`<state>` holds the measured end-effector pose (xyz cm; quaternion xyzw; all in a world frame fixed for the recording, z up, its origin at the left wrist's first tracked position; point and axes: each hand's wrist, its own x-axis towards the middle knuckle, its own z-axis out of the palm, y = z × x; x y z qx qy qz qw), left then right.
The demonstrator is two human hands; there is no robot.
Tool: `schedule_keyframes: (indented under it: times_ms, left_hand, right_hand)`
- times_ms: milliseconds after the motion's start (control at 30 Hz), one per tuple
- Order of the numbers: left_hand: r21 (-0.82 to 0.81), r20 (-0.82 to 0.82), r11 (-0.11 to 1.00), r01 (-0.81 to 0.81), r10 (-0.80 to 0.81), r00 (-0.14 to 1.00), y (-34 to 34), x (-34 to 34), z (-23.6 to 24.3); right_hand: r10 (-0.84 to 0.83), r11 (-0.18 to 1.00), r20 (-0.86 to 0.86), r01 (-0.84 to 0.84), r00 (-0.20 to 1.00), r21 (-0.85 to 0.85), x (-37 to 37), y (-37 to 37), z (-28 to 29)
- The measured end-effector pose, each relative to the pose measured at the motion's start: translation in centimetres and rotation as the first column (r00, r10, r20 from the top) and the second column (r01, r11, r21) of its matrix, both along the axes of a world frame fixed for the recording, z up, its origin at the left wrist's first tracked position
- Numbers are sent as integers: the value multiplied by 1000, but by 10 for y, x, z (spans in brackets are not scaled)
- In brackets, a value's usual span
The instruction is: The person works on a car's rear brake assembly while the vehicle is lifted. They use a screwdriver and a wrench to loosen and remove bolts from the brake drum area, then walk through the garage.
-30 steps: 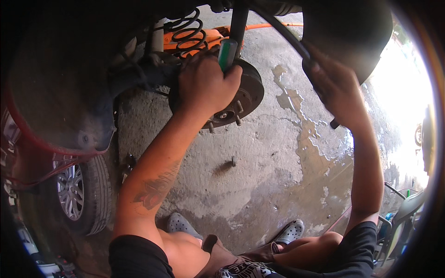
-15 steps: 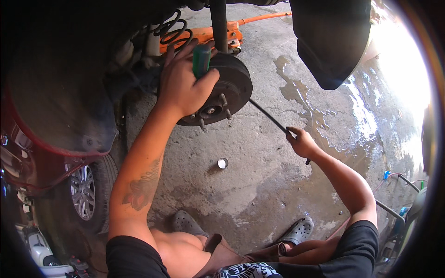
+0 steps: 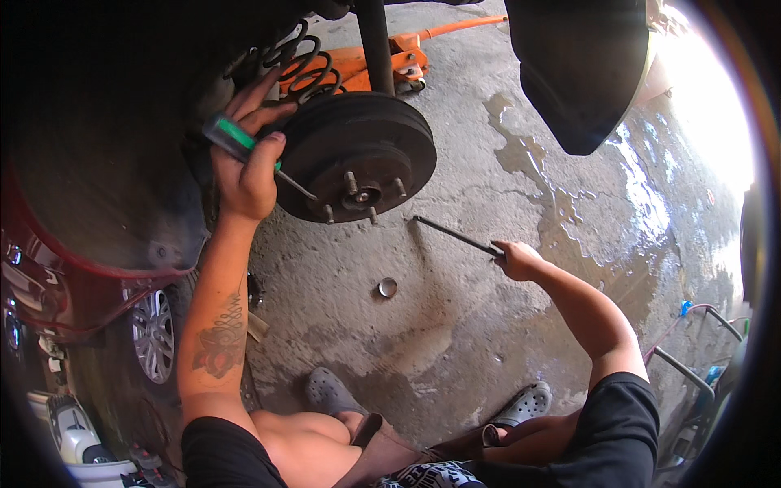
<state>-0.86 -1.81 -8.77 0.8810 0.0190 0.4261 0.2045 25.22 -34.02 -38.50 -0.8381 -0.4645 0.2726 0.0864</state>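
A dark brake drum [image 3: 313, 159] with several wheel studs around its centre hub hangs in front of me. At its left edge is my left hand [image 3: 250, 179], fingers stretched up beside the rim. A screwdriver [image 3: 236, 138] with a dark and green handle is tucked under that hand's thumb, its shaft slanting down across the drum's face. Whether the fingertips touch the drum, I cannot tell. My right hand [image 3: 521, 260] is closed around one end of a thin black metal bar [image 3: 455, 233]. The bar's far tip is in the air below and right of the drum, apart from it.
A small round metal cap [image 3: 387, 287] lies on the concrete floor. Behind the drum are a coil spring [image 3: 313, 77], a shock absorber [image 3: 376, 49] and an orange floor jack [image 3: 407, 53]. Dark bodywork overhangs above. A wheel [image 3: 153, 335] stands at left; wet patches mark the right.
The bar has come away from the drum's right side and its tip is lower. My left hand has moved left to the rim, tilting the screwdriver. The drum has shifted slightly.
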Motion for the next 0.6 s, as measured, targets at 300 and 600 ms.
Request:
schedule_keyframes:
  times_ms: [300,600]
  left_hand:
    - [-117,77,980,159,-150,986,-13,19,46]
    - [-164,283,967,194,-142,948,2,17,52]
  right_hand:
    - [143,968,165,-104,976,-227,3,0,-27]
    - [154,964,264,-86,952,-253,5,7,-31]
